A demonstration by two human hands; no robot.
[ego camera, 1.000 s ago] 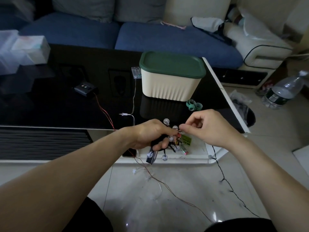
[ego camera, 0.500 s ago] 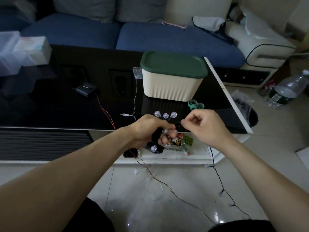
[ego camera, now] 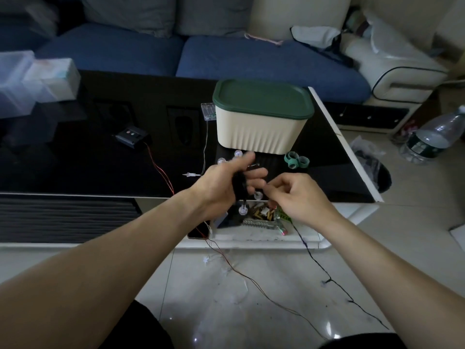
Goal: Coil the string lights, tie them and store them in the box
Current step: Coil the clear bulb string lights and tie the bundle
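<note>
Head view: a dark bundle of string lights (ego camera: 239,183) is held in the left hand (ego camera: 222,186), the loops passed round the palm with clear bulbs sticking out above and below it. The left fingers are partly extended, though the coil is kept gripped between palm and thumb. Just to the right of it, the right hand (ego camera: 295,197) is seen with fingertips pinched together on what appears to be the black wire; the exact contact point cannot be made out.

From under the right hand, the uncoiled tail (ego camera: 324,270) is run downward and off to the right across the floor, so its long axis is judged to slope away from the coil toward the person's right side. The free wire lies nearer the right hand, which is therefore better placed to feed each new turn onto the left.

Beyond both hands, slightly right of the left hand, the cream box (ego camera: 259,132) is seen with its green lid (ego camera: 263,99) closed. Green ties (ego camera: 296,159) lie just in front of it, near the right hand's far side.
</note>
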